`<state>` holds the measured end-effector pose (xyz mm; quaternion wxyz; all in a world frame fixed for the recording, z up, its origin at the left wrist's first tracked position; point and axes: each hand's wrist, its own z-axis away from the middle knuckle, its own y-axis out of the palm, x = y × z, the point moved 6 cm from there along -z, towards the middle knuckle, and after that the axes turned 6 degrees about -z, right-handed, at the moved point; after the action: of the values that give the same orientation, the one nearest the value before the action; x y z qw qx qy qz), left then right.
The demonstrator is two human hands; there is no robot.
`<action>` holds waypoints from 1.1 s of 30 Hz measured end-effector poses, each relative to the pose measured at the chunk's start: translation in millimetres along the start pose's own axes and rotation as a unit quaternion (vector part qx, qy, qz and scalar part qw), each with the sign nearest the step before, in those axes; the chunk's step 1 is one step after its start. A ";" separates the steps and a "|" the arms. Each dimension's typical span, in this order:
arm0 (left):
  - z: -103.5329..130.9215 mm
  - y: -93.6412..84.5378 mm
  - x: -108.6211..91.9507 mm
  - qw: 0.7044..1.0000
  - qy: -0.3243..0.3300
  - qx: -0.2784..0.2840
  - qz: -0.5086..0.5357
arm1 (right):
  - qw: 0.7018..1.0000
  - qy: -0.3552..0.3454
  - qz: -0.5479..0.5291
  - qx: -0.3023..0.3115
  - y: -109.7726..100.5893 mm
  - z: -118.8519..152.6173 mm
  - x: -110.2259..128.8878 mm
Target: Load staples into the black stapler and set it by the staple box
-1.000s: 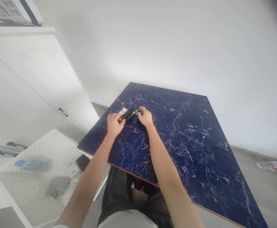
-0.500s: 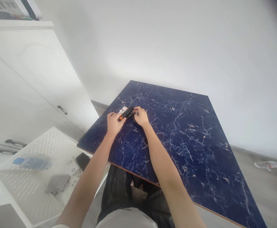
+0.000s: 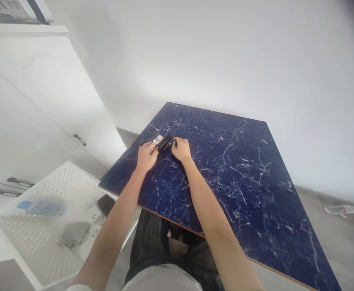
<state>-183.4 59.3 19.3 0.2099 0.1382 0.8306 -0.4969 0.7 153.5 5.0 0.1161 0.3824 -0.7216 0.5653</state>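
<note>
On the blue marbled table [image 3: 225,173] lies a long black stapler-like device [image 3: 164,143] with slim metal parts along its right side. My left hand [image 3: 147,156] is at its near left end, fingers closed around a small orange part there. Most of that part is hidden by the fingers. My right hand [image 3: 182,149] is just right of the device, thumb and fingers pinched on a small pale grey piece [image 3: 174,144], too small to name exactly. A white printed card or packet [image 3: 157,139] shows behind the device, beside my left fingers.
Left of the table, a white perforated surface [image 3: 70,171] bears a clear bottle with a blue cap [image 3: 45,207], a grey cloth-like item [image 3: 76,233] and a dark flat object [image 3: 106,205]. White cabinets [image 3: 43,97] stand behind it. Clear plastic [image 3: 345,210] lies on the floor at right.
My left hand has shifted slightly back along the black device, and less orange shows. A pale grey piece now shows at my right fingertips.
</note>
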 end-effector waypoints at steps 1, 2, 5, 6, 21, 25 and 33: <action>-0.6 0.9 0.0 1.000 0.005 0.011 0.011 | 1.000 -0.003 -0.003 0.001 0.3 -0.1 0.1; -1.2 1.3 0.3 1.000 0.007 0.017 0.022 | 1.000 -0.003 -0.008 0.001 0.5 -0.2 -0.1; -2.5 1.7 5.6 0.999 -0.020 0.018 0.046 | 1.000 0.000 -0.023 0.002 0.7 -0.8 -1.4; -2.8 2.1 8.4 0.998 -0.034 0.019 0.053 | 1.000 0.000 -0.024 0.002 0.6 -1.0 -1.6; -4.6 -6.4 16.8 0.999 -0.006 -0.002 -0.045 | 0.999 -0.014 -0.049 -0.004 -4.6 1.5 2.1; -10.1 -1.7 7.3 0.999 0.020 0.007 -0.040 | 0.997 -0.017 -0.067 -0.016 -7.1 2.1 2.3; -29.9 35.9 -19.5 0.984 0.098 0.141 -0.038 | 0.992 0.013 -0.123 -0.010 -6.7 5.8 -5.9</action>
<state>-156.9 102.1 13.7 0.0866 0.1828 0.7733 -0.6010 10.8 150.3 4.4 0.1977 0.4598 -0.6729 0.5446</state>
